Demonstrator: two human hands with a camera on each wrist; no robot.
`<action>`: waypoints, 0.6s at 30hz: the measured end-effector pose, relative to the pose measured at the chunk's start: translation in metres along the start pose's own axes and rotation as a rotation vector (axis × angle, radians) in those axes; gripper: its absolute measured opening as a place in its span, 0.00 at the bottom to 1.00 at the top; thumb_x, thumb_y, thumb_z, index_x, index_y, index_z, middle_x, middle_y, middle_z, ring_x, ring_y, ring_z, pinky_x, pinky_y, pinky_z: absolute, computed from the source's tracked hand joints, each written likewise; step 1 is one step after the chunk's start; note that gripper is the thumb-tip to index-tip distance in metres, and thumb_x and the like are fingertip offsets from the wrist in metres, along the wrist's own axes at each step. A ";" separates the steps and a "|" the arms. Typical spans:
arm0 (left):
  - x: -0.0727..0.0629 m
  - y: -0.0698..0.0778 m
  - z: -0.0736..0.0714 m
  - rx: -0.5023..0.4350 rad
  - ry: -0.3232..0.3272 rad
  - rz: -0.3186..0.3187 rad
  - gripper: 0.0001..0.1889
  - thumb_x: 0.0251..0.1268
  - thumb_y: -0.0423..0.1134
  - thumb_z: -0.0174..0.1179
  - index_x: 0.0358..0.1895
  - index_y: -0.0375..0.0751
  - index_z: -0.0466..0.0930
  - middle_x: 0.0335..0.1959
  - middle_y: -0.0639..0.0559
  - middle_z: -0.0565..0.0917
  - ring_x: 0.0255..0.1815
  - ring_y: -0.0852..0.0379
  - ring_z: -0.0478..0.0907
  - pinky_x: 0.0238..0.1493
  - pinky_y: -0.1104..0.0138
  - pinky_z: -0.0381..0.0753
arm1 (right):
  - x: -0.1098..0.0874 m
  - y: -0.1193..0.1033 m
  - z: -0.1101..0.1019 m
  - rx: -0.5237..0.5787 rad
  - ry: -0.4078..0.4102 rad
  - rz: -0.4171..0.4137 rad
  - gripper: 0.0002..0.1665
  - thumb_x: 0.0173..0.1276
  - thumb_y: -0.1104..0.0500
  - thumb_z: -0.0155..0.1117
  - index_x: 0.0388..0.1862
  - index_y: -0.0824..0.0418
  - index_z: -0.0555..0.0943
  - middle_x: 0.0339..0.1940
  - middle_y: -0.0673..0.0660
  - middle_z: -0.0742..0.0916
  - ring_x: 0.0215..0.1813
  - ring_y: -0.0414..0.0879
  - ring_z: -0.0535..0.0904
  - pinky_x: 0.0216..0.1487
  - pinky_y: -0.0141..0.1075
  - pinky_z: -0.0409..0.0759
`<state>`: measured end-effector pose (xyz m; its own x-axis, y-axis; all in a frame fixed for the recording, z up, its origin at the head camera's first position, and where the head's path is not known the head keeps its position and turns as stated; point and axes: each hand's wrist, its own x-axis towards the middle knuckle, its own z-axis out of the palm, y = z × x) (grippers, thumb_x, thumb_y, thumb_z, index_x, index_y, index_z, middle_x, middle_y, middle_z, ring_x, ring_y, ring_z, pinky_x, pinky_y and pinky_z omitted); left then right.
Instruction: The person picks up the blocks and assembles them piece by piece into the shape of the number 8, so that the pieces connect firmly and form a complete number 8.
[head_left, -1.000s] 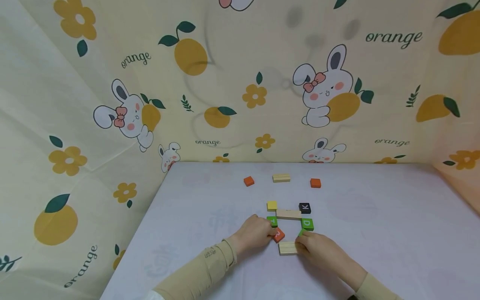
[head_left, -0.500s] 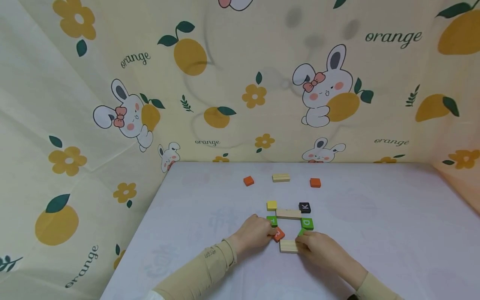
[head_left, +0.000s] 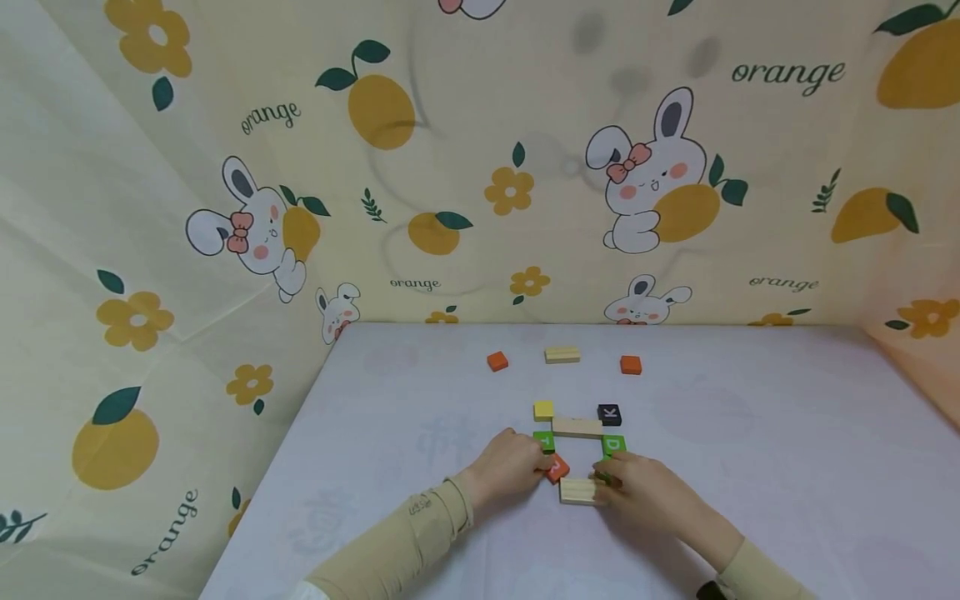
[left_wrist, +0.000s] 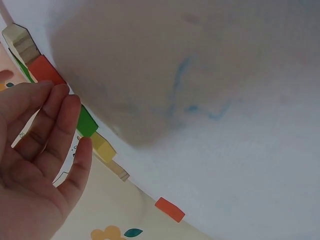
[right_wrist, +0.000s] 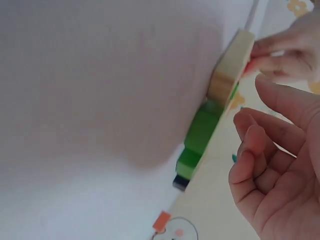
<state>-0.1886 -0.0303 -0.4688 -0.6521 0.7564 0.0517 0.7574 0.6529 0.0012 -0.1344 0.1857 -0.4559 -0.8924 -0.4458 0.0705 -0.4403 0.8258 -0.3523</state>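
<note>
My left hand (head_left: pixel 506 468) rests at the left side of the blocks, its fingertips right at the red letter block (head_left: pixel 557 468) and the green T block (head_left: pixel 543 442). In the left wrist view its fingers are gently bent and overlap the red block. My right hand (head_left: pixel 647 492) pinches a green block (head_left: pixel 604 477), mostly hidden under its fingers, just below the green D block (head_left: pixel 613 444). The front wooden plank (head_left: pixel 577 491) lies between the hands, its right end covered by the right hand. A second plank (head_left: pixel 577 427) spans the green T and D blocks' upper ends.
Above the second plank sit a yellow block (head_left: pixel 543 410) and a black K block (head_left: pixel 610 414). Farther back lie two orange-red blocks, left (head_left: pixel 497 361) and right (head_left: pixel 631 365), with a wooden plank (head_left: pixel 562 355) between them. A printed cloth (head_left: pixel 480 233) hangs behind the white table (head_left: pixel 750 433).
My right hand has shifted slightly up and right with the green block under its fingers. The front plank has moved a little up and right. My left hand stays in place.
</note>
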 end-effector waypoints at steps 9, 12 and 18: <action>0.000 0.002 -0.004 0.007 -0.025 -0.012 0.08 0.59 0.37 0.59 0.34 0.55 0.87 0.15 0.61 0.75 0.18 0.66 0.58 0.25 0.72 0.58 | 0.013 0.019 -0.026 -0.050 0.021 0.065 0.16 0.58 0.54 0.67 0.42 0.61 0.83 0.24 0.45 0.75 0.25 0.34 0.66 0.25 0.27 0.66; 0.000 0.003 -0.005 0.002 -0.034 -0.024 0.09 0.59 0.37 0.59 0.35 0.56 0.87 0.15 0.62 0.76 0.18 0.66 0.58 0.26 0.72 0.59 | 0.022 0.031 -0.034 -0.053 0.040 0.070 0.15 0.59 0.55 0.66 0.41 0.63 0.83 0.22 0.46 0.76 0.24 0.36 0.66 0.24 0.28 0.66; 0.000 0.003 -0.006 -0.019 -0.054 -0.024 0.08 0.60 0.38 0.58 0.36 0.54 0.87 0.16 0.62 0.76 0.18 0.66 0.59 0.26 0.73 0.61 | 0.043 0.064 -0.045 -0.033 0.069 0.107 0.15 0.60 0.57 0.64 0.42 0.67 0.82 0.23 0.50 0.79 0.25 0.39 0.68 0.26 0.31 0.67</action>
<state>-0.1866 -0.0287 -0.4633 -0.6708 0.7417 -0.0026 0.7415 0.6707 0.0206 -0.2060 0.2350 -0.4339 -0.9385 -0.3309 0.0987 -0.3445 0.8788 -0.3300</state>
